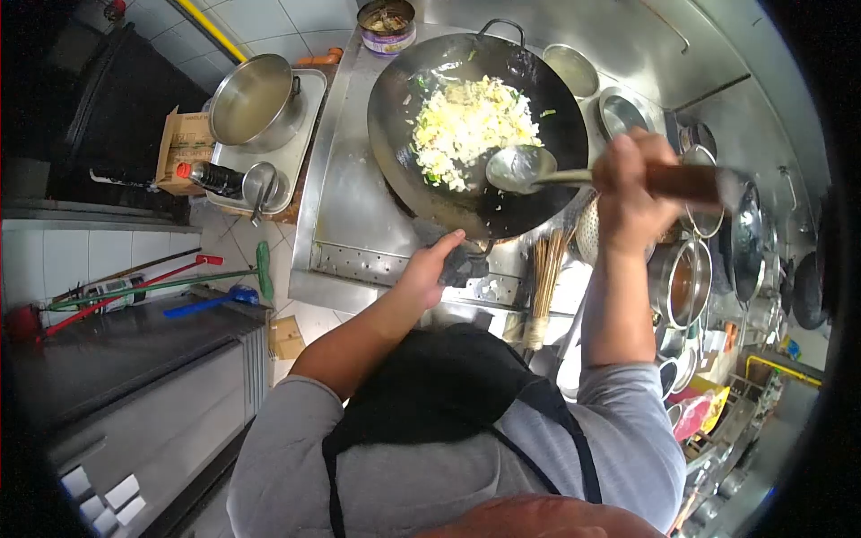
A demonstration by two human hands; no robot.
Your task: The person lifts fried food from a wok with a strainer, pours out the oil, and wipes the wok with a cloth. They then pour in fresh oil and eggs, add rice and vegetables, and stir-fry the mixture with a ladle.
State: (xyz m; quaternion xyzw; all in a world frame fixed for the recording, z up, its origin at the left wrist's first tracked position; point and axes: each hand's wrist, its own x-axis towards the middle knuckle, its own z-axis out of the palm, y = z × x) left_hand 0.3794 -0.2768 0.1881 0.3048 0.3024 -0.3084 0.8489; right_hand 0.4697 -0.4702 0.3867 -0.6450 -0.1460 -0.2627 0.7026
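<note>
A large black wok (pixel 392 134) sits on the stove with yellow-and-white food (pixel 475 121) in it, looking like egg fried rice with bits of green. My left hand (pixel 429 272) grips the wok's near edge, thumb at the rim, with a dark cloth (pixel 465 264) bunched beneath it. The fingers under the cloth are hidden. My right hand (pixel 633 193) is closed around the handle of a metal ladle (pixel 522 169), whose wooden end sticks out to the right. The ladle's bowl is inside the wok, at the right side of the food.
A bamboo brush (pixel 543 296) stands by the stove's front edge. At the left, a tray (pixel 309 117) bears a big pot (pixel 254 103), a dark bottle (pixel 220 179) and a small metal cup (pixel 261 182). An opened can (pixel 387 31) stands behind; pots (pixel 679 282) and bowls crowd the right.
</note>
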